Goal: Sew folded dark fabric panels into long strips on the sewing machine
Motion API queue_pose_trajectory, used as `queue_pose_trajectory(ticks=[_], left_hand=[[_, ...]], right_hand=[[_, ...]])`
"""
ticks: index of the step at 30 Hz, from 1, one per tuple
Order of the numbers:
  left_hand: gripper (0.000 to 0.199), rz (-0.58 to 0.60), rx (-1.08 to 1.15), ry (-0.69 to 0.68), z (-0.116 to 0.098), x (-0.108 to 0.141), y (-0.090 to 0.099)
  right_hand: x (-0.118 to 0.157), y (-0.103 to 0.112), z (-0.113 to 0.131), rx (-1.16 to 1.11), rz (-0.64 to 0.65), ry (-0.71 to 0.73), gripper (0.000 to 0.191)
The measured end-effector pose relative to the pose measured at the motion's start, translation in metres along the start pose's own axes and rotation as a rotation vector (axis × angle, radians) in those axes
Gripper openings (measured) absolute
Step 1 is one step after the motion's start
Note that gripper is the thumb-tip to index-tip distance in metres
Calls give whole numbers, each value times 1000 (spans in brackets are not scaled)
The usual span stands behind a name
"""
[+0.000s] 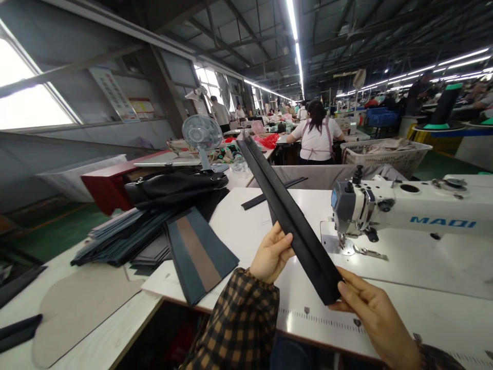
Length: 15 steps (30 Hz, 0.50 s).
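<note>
A long black strip point(290, 210) with a seam or fold along its length is held up slantwise over the white sewing table point(231, 216). My left hand point(272, 252) pinches its left edge near the middle, thumb on top. At the lower end, my right hand point(365, 298) grips the corner between thumb and fingers. Beyond the strip, another narrow black strip point(254, 202) lies on the table, partly hidden by the raised one. To the right stands a white sewing machine point(389, 205), its needle area apart from the strip.
Left of me are a stack of dark fabric panels point(115, 236), a blue-green panel with a brown stripe point(200, 257) and black leather-like material point(177, 187). A fan point(202, 133) stands behind. Ahead, a co-worker point(316, 133) sits near a white basket point(385, 154).
</note>
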<state>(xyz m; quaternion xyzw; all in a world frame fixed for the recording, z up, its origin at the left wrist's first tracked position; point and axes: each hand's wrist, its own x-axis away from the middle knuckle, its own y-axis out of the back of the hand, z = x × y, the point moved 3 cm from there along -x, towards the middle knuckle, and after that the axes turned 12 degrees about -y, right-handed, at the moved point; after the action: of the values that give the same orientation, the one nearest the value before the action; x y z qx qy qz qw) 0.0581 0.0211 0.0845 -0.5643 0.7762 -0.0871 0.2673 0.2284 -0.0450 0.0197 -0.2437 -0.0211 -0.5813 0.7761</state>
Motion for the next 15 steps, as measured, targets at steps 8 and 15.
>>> queue_pose_trajectory(ticks=[8, 15], left_hand=[[44, 6, 17, 3, 4, -7, 2], [50, 20, 25, 5, 10, -1, 2]], right_hand=[[9, 3, 5, -262, 101, -22, 49], [-1, 1, 0, 5, -92, -32, 50]])
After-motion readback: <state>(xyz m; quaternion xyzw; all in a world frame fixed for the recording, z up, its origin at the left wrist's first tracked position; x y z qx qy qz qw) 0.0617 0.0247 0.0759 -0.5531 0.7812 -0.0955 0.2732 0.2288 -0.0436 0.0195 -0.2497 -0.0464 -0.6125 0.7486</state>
